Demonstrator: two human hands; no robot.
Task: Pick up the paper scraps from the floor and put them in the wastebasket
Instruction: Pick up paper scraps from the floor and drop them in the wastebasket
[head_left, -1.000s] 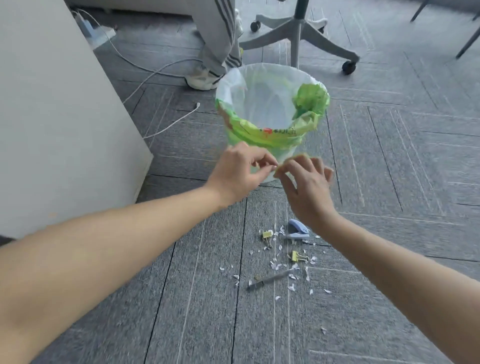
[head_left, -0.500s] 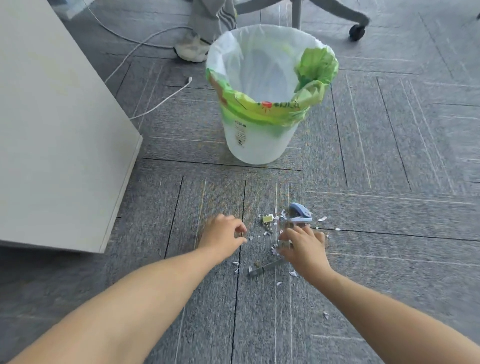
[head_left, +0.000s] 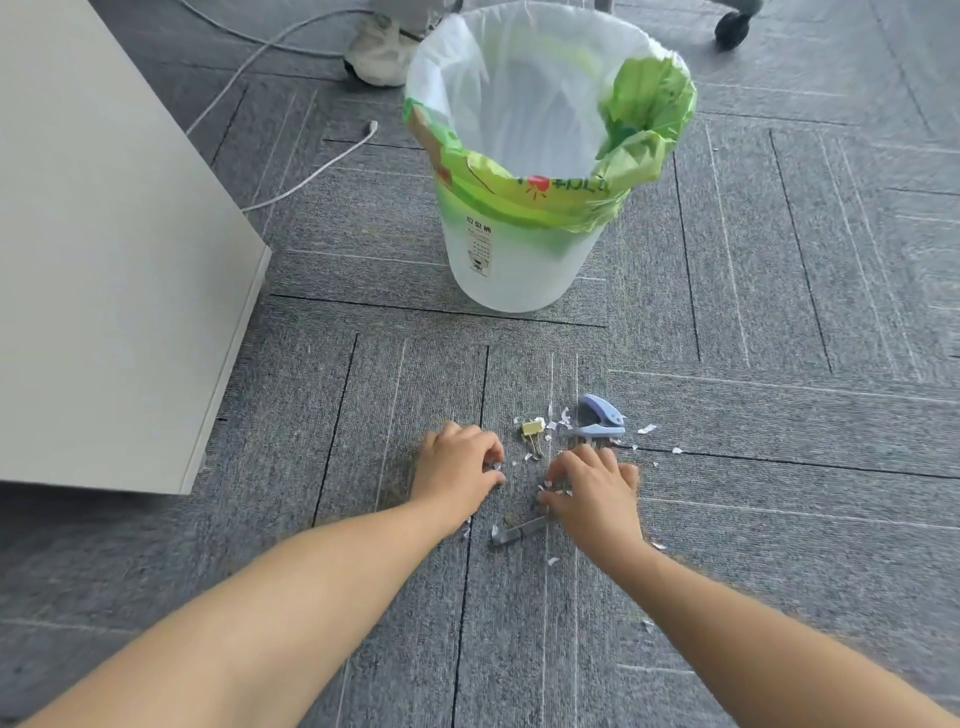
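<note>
Left hand (head_left: 457, 467) pinches paper scraps (head_left: 647, 429) | right hand (head_left: 597, 488) pinches more | risk: tiny bits slip out before wastebasket (head_left: 519, 260) at 12 o'clock

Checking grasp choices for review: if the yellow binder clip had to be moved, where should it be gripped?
Likely the yellow body of the binder clip, pinched from above across its width: it lies on the carpet with thin wire handles pointing toward the person, harder to pinch.
</note>
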